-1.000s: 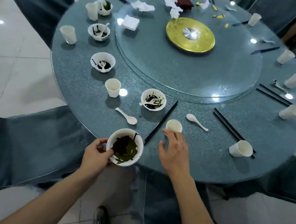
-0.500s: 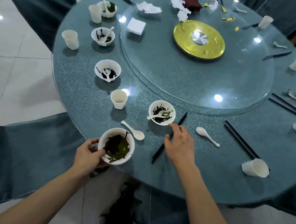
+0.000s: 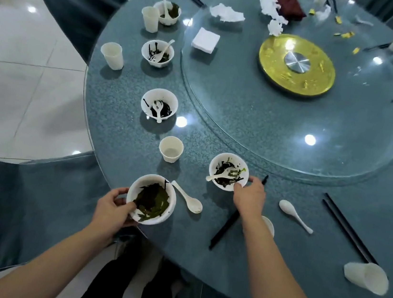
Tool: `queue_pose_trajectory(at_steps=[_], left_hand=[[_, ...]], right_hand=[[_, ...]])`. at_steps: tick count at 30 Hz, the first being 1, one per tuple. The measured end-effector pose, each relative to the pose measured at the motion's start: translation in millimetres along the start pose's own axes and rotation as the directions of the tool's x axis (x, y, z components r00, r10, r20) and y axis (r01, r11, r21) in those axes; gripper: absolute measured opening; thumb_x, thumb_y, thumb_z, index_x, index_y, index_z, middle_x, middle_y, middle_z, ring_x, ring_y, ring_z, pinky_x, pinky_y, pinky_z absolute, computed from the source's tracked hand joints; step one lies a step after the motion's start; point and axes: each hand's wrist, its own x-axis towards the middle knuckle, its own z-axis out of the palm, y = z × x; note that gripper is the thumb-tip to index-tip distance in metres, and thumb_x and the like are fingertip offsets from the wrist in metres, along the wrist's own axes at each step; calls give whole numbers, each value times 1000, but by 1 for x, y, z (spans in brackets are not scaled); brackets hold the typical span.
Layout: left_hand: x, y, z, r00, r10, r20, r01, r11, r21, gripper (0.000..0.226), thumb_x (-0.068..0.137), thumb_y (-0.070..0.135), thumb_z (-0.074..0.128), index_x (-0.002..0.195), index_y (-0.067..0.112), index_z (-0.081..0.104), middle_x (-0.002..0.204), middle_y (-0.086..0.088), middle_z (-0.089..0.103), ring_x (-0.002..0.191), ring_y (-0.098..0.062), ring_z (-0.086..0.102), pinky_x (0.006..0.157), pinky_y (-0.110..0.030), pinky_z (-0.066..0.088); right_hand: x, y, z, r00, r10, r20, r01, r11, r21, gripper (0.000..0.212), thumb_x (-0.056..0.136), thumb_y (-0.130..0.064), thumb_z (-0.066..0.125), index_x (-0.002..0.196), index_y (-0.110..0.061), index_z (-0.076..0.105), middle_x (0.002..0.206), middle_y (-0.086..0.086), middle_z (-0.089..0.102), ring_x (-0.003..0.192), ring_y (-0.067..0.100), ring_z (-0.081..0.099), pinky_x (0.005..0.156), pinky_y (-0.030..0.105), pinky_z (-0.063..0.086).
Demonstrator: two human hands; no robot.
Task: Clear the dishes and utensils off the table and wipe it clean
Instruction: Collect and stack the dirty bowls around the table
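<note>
At the tabletop's near edge, my left hand [image 3: 110, 208] grips a full bowl [image 3: 151, 199]; my right hand [image 3: 249, 197] pinches a second bowl [image 3: 228, 172], whose loose spoon [image 3: 216, 176] could tip out.

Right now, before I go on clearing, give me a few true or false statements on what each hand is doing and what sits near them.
1. The left hand grips the bowl of dark greens at the table's near edge. True.
2. The right hand holds the chopsticks. False: it grips the rim of the second bowl; the chopsticks lie on the table under the forearm.
3. A white spoon rests inside the second bowl. True.
4. The spoon between the two bowls is in the left hand. False: it lies loose on the table.
5. The cup at the right stands upright. False: it lies on its side.
</note>
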Motion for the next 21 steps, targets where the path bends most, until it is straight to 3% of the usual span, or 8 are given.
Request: queue_pose_trajectory(at_steps=[2, 5, 7, 10, 15, 18, 21], left_hand=[[4, 2, -1, 1000, -8, 20, 8, 1000, 5, 34, 90, -13, 60, 113, 13, 62, 101, -16, 70, 78, -34, 71, 50, -34, 60], [11, 5, -5, 999, -12, 47, 11, 1000, 11, 35, 89, -14, 62, 108, 16, 64, 103, -17, 69, 82, -37, 72, 62, -48, 63], [14, 7, -6, 998, -15, 69, 14, 1000, 4, 35, 90, -14, 62, 110, 15, 64, 103, -17, 68, 82, -38, 73, 69, -56, 62], [14, 10, -3, 995, -12, 96, 13, 1000, -9, 33, 91, -13, 61, 109, 15, 64, 102, -16, 68, 78, -36, 74, 68, -54, 63], [13, 11, 0, 996, -23, 90, 23, 1000, 5, 35, 91, -12, 62, 110, 17, 63, 103, -15, 67, 83, -35, 73, 63, -50, 64], [13, 10, 1, 996, -29, 85, 28, 1000, 5, 35, 91, -12, 62, 109, 19, 63, 102, -16, 67, 85, -35, 72, 62, -48, 64], [12, 11, 0, 995, -38, 91, 37, 999, 8, 36, 91, -10, 63, 108, 21, 64, 102, -16, 68, 86, -35, 73, 69, -54, 63]], right_hand=[[-2, -9, -3, 995, -50, -86, 55, 997, 62, 28, 88, -19, 65, 115, -16, 62, 103, 9, 70, 104, 30, 63, 80, 32, 42], [-8, -28, -11, 955, -253, -156, 254, 967, -13, 24, 88, -17, 63, 112, -18, 64, 82, 1, 67, 87, 27, 63, 73, 29, 38], [-11, -36, -14, 893, -416, -170, 398, 908, -135, 23, 88, -13, 62, 110, -14, 65, 86, 7, 69, 86, 30, 62, 76, 34, 42], [-9, -42, -19, 794, -599, -105, 529, 765, -367, 17, 90, -11, 60, 106, -7, 63, 90, 12, 67, 82, 34, 63, 76, 39, 44], [-13, -43, -34, 725, -672, -151, 535, 688, -490, 24, 84, -1, 64, 107, 0, 58, 84, 17, 64, 75, 38, 61, 73, 42, 45], [-23, -42, -51, 707, -665, -240, 551, 731, -403, 27, 87, -3, 61, 113, -4, 57, 81, 14, 64, 72, 35, 59, 71, 39, 43], [-40, -49, -63, 808, -500, -310, 518, 855, -29, 27, 89, -7, 62, 113, -18, 58, 66, 0, 59, 62, 20, 56, 63, 30, 38]])
